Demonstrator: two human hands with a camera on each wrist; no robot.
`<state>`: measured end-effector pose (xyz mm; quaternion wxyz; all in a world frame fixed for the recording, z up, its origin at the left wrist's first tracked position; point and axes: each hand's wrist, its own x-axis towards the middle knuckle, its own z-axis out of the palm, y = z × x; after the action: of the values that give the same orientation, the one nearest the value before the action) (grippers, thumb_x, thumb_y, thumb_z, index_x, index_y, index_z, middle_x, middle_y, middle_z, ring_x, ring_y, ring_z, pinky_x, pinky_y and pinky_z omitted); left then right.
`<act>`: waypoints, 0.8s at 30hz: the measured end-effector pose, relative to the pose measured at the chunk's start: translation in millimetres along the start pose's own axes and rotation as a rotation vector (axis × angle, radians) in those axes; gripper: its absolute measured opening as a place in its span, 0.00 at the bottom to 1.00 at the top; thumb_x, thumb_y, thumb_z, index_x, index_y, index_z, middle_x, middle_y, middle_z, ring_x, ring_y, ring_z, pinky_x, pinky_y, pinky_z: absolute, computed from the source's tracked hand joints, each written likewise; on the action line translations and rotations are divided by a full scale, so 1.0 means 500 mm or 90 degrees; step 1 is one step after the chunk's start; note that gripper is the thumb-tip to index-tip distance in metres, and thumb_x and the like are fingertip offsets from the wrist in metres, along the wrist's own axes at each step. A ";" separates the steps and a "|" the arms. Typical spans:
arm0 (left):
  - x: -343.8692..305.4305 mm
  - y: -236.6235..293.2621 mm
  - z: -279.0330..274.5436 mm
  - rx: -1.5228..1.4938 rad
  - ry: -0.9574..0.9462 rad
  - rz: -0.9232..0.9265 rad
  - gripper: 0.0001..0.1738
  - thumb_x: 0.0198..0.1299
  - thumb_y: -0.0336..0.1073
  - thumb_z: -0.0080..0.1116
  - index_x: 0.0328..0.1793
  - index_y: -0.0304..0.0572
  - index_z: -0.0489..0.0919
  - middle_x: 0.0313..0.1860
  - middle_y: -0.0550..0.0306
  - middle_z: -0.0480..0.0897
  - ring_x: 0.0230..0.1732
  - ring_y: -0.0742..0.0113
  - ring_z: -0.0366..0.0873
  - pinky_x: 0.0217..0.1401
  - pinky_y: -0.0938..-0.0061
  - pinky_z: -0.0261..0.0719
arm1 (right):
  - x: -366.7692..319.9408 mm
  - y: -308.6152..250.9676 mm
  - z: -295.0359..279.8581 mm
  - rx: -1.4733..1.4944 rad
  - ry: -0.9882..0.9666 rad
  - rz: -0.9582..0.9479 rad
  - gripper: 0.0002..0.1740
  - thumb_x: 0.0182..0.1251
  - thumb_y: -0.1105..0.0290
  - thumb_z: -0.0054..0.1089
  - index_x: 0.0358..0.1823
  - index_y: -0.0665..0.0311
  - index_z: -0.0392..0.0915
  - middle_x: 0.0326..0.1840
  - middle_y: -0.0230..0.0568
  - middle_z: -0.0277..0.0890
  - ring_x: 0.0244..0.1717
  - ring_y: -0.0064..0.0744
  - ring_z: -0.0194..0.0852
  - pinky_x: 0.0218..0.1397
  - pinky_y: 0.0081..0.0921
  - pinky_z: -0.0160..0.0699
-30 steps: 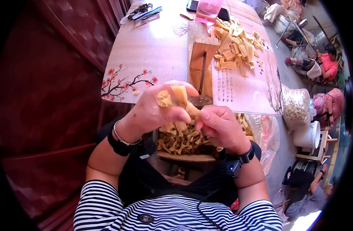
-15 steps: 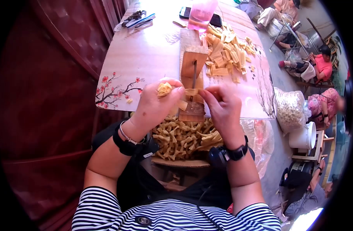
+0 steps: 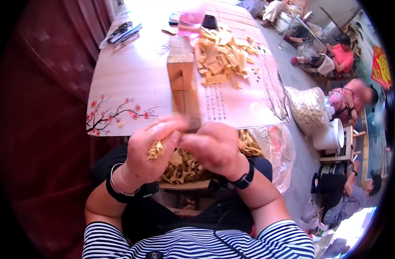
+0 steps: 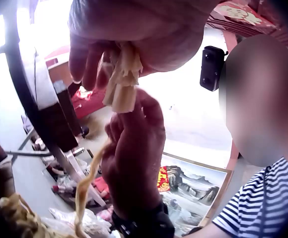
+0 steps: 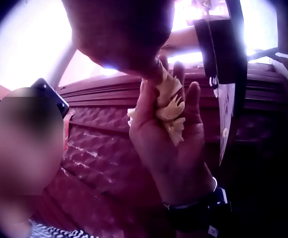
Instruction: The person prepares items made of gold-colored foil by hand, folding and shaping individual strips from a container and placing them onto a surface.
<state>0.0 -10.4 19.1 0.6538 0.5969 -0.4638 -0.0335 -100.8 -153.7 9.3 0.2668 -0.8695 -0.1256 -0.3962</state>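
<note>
A crumpled pale yellow strip is gripped in my left hand, its frilled end poking out beside the thumb. My right hand, blurred, has curled fingers that meet the left fingertips. In the left wrist view, the folded strip hangs from the left hand and the right hand pinches at its lower end. The right wrist view shows the strip across the left palm. Under both hands lies a box of knotted yellow pieces. Just beyond them stands a slotted wooden block.
On the table are a heap of flat yellow strips, a pink cup, a phone and small tools. To the right are a filled bag, a white bucket and several seated people.
Both hands have come down and nearer my body, off the slotted block, and close together. The right fingers, apart from the left hand half a second ago, now meet it. The head view has shifted.
</note>
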 end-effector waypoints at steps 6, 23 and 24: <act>-0.028 -0.022 -0.021 -0.052 -0.622 -0.204 0.09 0.53 0.36 0.68 0.30 0.40 0.81 0.22 0.62 0.81 0.22 0.75 0.74 0.26 0.77 0.74 | 0.016 -0.038 -0.025 0.115 -0.039 -0.123 0.09 0.57 0.66 0.69 0.33 0.61 0.78 0.18 0.29 0.67 0.15 0.26 0.67 0.18 0.23 0.62; -0.009 -0.029 -0.038 0.286 -0.054 0.362 0.11 0.44 0.36 0.71 0.32 0.40 0.84 0.42 0.48 0.82 0.28 0.60 0.82 0.28 0.73 0.80 | -0.023 -0.029 0.023 0.992 0.038 0.831 0.04 0.66 0.74 0.58 0.39 0.64 0.80 0.32 0.34 0.81 0.23 0.14 0.70 0.25 0.10 0.66; -0.018 -0.023 -0.039 0.283 -0.056 0.269 0.11 0.47 0.33 0.70 0.36 0.38 0.84 0.45 0.46 0.82 0.35 0.57 0.83 0.35 0.71 0.81 | -0.007 -0.045 0.021 0.879 0.067 0.826 0.04 0.67 0.74 0.59 0.39 0.65 0.80 0.32 0.34 0.81 0.23 0.14 0.70 0.26 0.10 0.67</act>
<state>13.2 6.3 7.3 0.4792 0.6135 -0.6015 0.1795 -106.4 -129.2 9.0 0.8953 -0.4011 0.1877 -0.0477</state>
